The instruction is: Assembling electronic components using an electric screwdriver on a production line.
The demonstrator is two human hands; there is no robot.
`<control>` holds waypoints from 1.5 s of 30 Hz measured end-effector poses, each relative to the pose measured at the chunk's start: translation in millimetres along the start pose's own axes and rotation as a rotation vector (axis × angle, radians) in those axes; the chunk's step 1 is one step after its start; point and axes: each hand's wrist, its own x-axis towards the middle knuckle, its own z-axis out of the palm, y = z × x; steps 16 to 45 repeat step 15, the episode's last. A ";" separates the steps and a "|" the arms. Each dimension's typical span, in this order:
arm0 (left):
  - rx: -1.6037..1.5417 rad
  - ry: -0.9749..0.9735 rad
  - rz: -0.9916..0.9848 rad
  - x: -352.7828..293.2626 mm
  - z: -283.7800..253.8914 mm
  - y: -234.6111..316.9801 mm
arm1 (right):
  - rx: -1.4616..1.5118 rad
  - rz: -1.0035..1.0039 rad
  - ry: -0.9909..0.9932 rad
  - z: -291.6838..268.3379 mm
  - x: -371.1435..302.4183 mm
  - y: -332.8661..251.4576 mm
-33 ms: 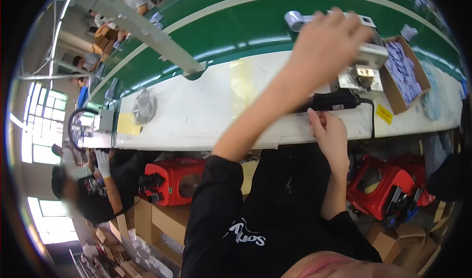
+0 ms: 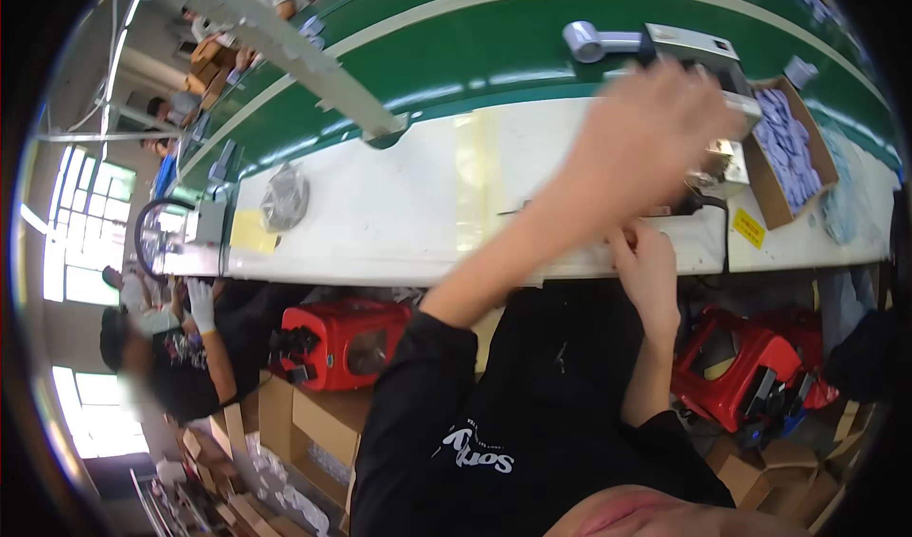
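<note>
Across the white workbench [image 2: 399, 214] we reach our left hand [image 2: 655, 138], motion-blurred, toward a grey metal device [image 2: 689, 48] at the bench's far edge, beside the green conveyor belt [image 2: 475, 53]; whether its fingers are closed or spread we cannot tell. Our right hand [image 2: 651, 271] rests at the bench's near edge, fingers loosely curled on nothing we can see, apparently for support. Right of the device, a cardboard box [image 2: 784, 143] of small pieces stands within easy reach. Below the bench sit red crates [image 2: 342, 342].
</note>
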 end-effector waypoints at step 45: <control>-0.612 -1.131 -0.422 -240.5 -1.2 148.0 | 0.299 0.741 -0.262 15.9 -240.4 111.4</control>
